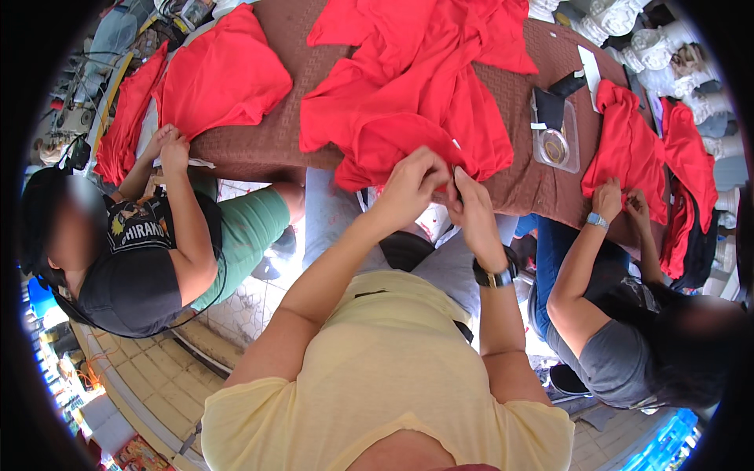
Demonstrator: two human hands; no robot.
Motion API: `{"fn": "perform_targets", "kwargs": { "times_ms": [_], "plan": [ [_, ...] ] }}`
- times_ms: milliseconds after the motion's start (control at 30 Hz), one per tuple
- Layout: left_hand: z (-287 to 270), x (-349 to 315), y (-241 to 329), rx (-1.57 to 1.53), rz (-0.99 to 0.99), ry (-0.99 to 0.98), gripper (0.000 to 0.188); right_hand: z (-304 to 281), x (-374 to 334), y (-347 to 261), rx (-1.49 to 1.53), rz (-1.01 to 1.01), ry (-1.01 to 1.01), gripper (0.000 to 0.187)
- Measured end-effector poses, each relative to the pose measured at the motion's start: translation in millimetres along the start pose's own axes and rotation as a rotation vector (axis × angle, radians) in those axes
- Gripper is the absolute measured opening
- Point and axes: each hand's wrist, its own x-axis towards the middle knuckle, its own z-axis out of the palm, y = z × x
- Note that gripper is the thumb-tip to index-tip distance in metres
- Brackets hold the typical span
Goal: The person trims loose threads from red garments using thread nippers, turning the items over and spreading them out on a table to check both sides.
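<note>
A red cloth garment [416, 94] lies in loose folds on the table before me, its near edge hanging over the table's front. At that edge my left hand [412, 187] is closed, fingers curled into a pinch; what sits between the fingertips is too small to make out. Close beside it, my right hand [475, 210] is closed too, wearing a dark wristband. A small dark thing shows between its thumb and fingers, its kind unclear. The fingertips of both hands nearly meet next to the red cloth.
A brown cloth covers the table [522, 192]. To the right stands a clear plastic box [567, 149] with a round roll inside and a black item [548, 108] on it. Co-workers on both sides handle red garments [228, 74] [624, 145]. White ornate pieces [648, 51] line the far right.
</note>
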Motion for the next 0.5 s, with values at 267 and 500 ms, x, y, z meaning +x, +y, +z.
{"fn": "perform_targets", "kwargs": {
  "times_ms": [267,500],
  "plan": [
    [-17.8,27.1,0.1,0.196,0.056,0.092,0.026,-8.5,42.0,-18.8,-0.717,-0.55,0.35,0.037],
    [-6.7,30.1,-14.9,0.329,0.051,0.099,0.029,-36.5,61.6,19.1,-0.126,-0.192,0.075,0.028]
  ]
}}
